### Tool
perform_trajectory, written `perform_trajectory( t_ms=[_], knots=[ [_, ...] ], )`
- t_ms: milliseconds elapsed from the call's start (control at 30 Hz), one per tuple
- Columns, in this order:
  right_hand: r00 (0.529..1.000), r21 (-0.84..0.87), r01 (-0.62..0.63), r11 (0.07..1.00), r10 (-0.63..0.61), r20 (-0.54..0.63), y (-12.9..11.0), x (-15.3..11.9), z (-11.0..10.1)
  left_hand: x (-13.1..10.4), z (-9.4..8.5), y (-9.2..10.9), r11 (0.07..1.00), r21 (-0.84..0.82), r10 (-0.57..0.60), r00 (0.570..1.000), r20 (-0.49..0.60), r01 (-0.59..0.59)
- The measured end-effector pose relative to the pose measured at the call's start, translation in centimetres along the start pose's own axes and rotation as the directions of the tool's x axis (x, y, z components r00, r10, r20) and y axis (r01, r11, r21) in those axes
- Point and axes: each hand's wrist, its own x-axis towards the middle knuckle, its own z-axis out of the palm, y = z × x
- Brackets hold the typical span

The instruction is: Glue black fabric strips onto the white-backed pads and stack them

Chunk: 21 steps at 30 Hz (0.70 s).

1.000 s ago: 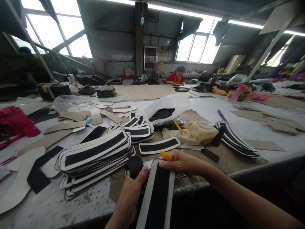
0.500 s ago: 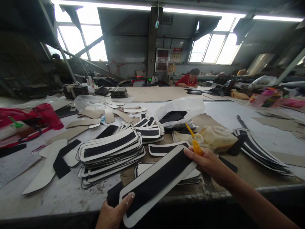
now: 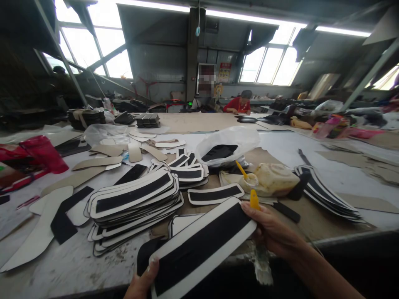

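Between my two hands is a long white panel with a black strip [image 3: 202, 241] on its face, tilted up to the right. My left hand [image 3: 141, 282] pinches its lower left end, thumb on top; a black piece [image 3: 148, 253] shows behind that end. My right hand [image 3: 271, 228] grips the upper right end and also holds a yellow-handled brush [image 3: 254, 200], whose pale bristles hang below the hand. Behind the panel lies a similar trimmed panel [image 3: 215, 194]. To the left stands a tall stack of such panels [image 3: 134, 195].
A cut-open plastic jug [image 3: 274, 178] with a yellow stick lies beyond my right hand. Behind it is a white plastic bag [image 3: 230, 141] holding black pieces. More panels [image 3: 327, 195] fan out at right. A red bottle [image 3: 45, 153] is at left. A person in red [image 3: 238, 104] works across the table.
The view has shifted slightly right. The panel has turned more face-on and sits lower, still in both hands. The brush has swung so its bristles show below my right hand.
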Motion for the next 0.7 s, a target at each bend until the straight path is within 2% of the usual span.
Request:
perform_trajectory(
  t_ms=[100, 200, 333, 467, 633, 700],
  knots=[
    [1.000, -0.060, 0.016, 0.998, -0.017, -0.019, 0.0, 0.2, -0.3, 0.1, -0.1, 0.1, 0.999, 0.003, -0.046, 0.999, 0.001, 0.046],
    [0.997, -0.141, 0.041, 0.989, -0.050, -0.063, 0.2, 0.3, -0.5, -0.3, -0.3, 0.6, 0.996, 0.081, -0.027, 1.000, -0.010, 0.028],
    [0.988, -0.287, 0.062, 0.956, -0.099, -0.115, 0.6, 0.5, -0.7, -1.6, 0.3, 2.1, 0.988, 0.156, -0.013, 0.991, 0.133, -0.008],
    [0.989, -0.396, 0.044, 0.917, -0.096, -0.111, 0.9, 0.9, -1.5, -2.2, 1.2, 3.2, 0.993, 0.102, -0.073, 0.971, 0.226, 0.051],
    [0.994, -0.448, 0.050, 0.893, -0.089, -0.066, 0.1, 1.3, -2.3, -1.2, 0.8, 2.6, 0.989, 0.117, -0.119, 0.956, 0.269, 0.090],
    [0.998, -0.396, 0.036, 0.917, -0.054, -0.035, -0.2, 1.2, -2.0, -0.7, 0.3, 1.9, 0.990, 0.079, -0.137, 0.956, 0.261, 0.120]
  ],
)
